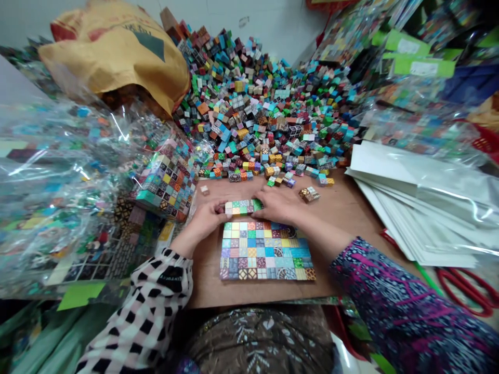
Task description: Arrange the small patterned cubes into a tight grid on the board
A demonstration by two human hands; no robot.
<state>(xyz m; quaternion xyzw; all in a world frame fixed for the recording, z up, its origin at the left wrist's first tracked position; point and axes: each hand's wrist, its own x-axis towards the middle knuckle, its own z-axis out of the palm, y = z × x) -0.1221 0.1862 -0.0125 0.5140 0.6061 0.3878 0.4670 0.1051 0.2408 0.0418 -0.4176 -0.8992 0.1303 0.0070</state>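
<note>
Teal, mustard, maroon cubes (265, 104) (some lattice-printed), black-checked white sleeve (144, 306), magenta-flecked navy sleeve (405, 301)

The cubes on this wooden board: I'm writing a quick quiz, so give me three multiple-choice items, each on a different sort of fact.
1. Where is the row of cubes?
A) In the yellow sack
B) Between the left hand and right hand
C) On the white sheets

2. The left sleeve shows:
A) Black-and-white checks
B) Solid red
C) Plain green

3. The cube slab on the wooden board is:
A) Scattered loose
B) Wrapped in plastic
C) Packed in a flat grid

1: B, both hands hold its ends.
2: A, dark squares cover the cloth.
3: C, cubes sit edge to edge.
</note>
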